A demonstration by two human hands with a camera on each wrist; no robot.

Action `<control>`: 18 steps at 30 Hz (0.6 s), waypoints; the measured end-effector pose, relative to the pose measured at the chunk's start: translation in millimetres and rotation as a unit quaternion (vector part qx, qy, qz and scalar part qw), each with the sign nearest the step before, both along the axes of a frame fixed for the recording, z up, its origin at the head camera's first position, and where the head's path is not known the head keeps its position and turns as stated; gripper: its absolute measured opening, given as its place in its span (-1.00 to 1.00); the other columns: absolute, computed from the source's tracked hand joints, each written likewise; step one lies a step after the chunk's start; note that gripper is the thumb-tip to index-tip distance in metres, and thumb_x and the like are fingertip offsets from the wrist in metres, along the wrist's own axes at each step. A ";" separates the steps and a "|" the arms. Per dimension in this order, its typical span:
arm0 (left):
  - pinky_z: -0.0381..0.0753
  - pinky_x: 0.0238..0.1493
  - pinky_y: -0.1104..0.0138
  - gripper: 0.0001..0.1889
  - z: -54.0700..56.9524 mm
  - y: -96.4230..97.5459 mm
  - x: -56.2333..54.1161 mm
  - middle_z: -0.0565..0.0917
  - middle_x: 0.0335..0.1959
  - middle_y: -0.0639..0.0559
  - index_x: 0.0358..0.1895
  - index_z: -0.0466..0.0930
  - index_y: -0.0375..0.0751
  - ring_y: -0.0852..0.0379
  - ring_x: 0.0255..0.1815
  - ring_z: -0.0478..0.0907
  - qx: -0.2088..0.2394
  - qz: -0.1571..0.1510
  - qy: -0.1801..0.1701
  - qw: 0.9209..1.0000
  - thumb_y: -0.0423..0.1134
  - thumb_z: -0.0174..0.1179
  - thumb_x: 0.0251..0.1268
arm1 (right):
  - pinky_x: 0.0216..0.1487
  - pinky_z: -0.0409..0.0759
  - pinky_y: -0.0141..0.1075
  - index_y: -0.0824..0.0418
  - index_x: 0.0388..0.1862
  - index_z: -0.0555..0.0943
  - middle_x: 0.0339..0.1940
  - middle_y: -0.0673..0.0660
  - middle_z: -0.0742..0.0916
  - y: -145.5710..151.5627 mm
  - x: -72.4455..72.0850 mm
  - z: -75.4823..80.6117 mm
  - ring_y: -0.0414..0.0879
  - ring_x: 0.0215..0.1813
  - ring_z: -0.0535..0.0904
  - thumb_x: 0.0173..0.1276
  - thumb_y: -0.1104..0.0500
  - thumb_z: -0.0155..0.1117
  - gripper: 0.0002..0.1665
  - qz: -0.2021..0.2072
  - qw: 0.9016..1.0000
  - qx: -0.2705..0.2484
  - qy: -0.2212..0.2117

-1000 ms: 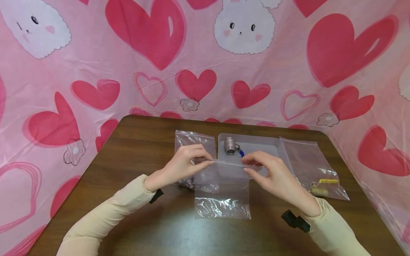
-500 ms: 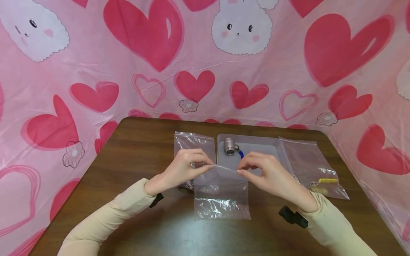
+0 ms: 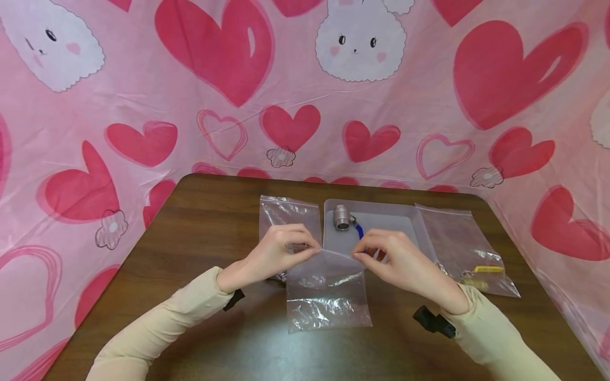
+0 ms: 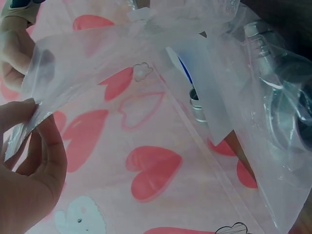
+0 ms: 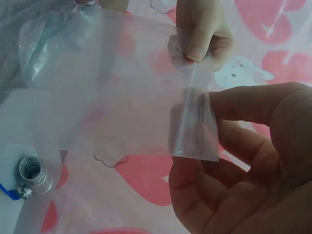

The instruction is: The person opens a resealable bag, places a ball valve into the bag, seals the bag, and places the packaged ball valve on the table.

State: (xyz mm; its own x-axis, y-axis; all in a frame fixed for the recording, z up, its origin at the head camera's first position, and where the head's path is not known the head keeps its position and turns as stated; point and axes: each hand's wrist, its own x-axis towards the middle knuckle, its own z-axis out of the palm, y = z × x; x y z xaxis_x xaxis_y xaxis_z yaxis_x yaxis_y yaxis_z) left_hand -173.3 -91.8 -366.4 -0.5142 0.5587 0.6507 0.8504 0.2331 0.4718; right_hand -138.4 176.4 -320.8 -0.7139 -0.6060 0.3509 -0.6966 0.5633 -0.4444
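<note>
Both hands pinch the top edge of a clear zip bag [image 3: 329, 296], which hangs down in front of me toward the table. My left hand [image 3: 283, 248] grips the zip strip near its left end, thumb against fingers. On the right side of the strip, my right hand [image 3: 393, 256] pinches between thumb and fingertips. In the right wrist view the bag's zip strip [image 5: 187, 122] runs between the two hands. No item shows inside this bag. Behind the hands, a metal ball valve [image 3: 341, 218] with a blue handle lies in a pale plastic tray [image 3: 376, 206].
Left of the tray lies another zip bag [image 3: 290, 209], with a metal fitting [image 4: 265, 53] inside, partly hidden by my left hand. At the right, a zip bag [image 3: 452, 233] contains a brass valve [image 3: 474, 283] with a yellow handle. All rest on a brown table [image 3: 214, 211].
My right hand has shifted slightly left and down along the zip strip, closer to the left hand. Its fingers have come together on the strip. The bag's lower end has dropped slightly.
</note>
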 end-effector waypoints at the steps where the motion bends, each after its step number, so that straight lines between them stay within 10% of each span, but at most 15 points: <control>1: 0.52 -0.48 0.48 -0.96 0.0 0.1 0.0 0.72 -0.39 0.14 -0.33 0.78 -0.09 0.37 -0.42 0.53 -0.002 -0.002 0.000 1.000 -0.31 0.36 0.24 | -0.38 0.63 -0.39 0.07 -0.35 0.71 -0.40 -0.13 0.69 -0.3 0.0 -0.2 -0.42 -0.40 0.53 0.25 0.34 0.38 -0.85 -0.002 1.000 0.001 0.001; 18: 0.62 -0.12 0.55 -0.79 5.4 3.4 1.1 0.71 -0.21 0.05 -0.13 0.70 -0.20 0.24 -0.19 0.65 -0.032 -0.029 0.036 0.998 -0.39 0.40 0.15 | -0.39 0.59 -0.43 0.13 -0.40 0.64 -0.46 -0.10 0.62 -5.5 -1.9 1.9 -0.41 -0.41 0.47 0.18 0.41 0.32 -0.82 -0.009 1.000 0.013 0.007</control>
State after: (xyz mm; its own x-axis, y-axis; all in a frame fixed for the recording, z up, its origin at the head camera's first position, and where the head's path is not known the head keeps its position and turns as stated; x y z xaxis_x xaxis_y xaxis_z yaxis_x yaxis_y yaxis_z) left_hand -172.2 -88.5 -361.0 -0.4321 0.6287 0.6466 0.8948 0.2097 0.3941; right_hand -140.3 171.0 -318.9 -0.7194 -0.6021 0.3463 -0.6928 0.5863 -0.4198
